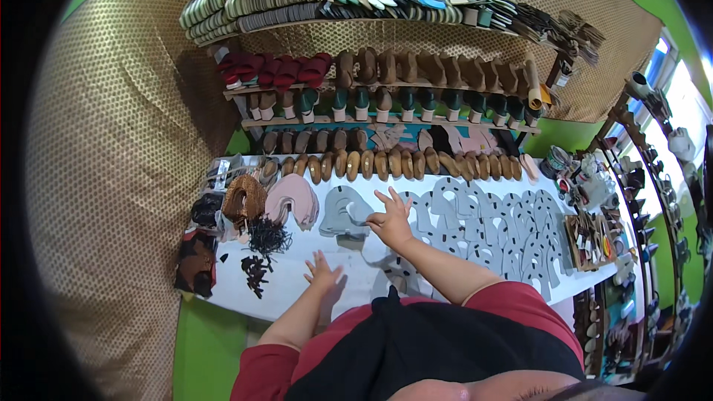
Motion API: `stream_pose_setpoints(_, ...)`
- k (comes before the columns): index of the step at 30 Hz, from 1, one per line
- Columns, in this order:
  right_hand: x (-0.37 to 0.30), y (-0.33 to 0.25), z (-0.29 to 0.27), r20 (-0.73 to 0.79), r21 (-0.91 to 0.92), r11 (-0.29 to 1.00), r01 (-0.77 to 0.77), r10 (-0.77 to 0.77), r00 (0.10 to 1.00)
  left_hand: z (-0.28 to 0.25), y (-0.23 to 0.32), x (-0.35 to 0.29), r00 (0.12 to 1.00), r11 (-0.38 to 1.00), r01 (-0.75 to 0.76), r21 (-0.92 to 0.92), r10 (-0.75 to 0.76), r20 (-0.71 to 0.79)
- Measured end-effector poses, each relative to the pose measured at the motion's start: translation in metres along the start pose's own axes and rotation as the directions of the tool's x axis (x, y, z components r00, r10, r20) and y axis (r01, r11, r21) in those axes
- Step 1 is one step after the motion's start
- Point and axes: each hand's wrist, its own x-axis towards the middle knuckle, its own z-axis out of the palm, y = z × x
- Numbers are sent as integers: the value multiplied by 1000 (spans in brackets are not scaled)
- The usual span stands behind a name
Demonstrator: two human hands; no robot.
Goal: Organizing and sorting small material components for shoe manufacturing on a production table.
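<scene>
My right hand reaches over the middle of the white table, thumb and a finger pinched at the edge of a grey U-shaped shoe upper piece, its other fingers raised. That piece is at the right side of a stack of like grey pieces. My left hand is nearer the front edge, open with fingers spread and nothing in it. To its left lie small black strips in a loose pile. Many grey pieces with small black patches overlap across the table's right half.
A pink stack of U-shaped pieces, a brown stack and a black heap of strips stand at the left. Brown shoe lasts line the back edge. A tool box stands at the right. Loaded shelves rise behind.
</scene>
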Motion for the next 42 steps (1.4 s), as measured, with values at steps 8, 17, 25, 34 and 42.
stream_pose_setpoints(8, -42, -46, -82, 134, 108, 980, 166, -179, 975, -11, 21, -34, 962, 841, -271, -469, 251, -107)
stream_pose_setpoints(17, -58, -42, -84, 340, 158, 986, -55, -2, 941, -44, 33, -96, 870, 487, -273, -830, 494, 4)
stream_pose_setpoints(25, -75, -22, -48, 558, -42, 976, -214, 200, 805, -70, 36, -135, 881, 878, -472, -74, 474, -3)
stream_pose_setpoints(34, -25, -85, -4, 518, -118, 967, -226, 254, 817, -99, -29, -86, 926, 883, -361, -301, 377, -4)
stream_pose_setpoints(42, -75, -134, 144, 574, -386, 920, -73, 301, 762, -137, -125, -69, 950, 944, -62, 325, 156, -272)
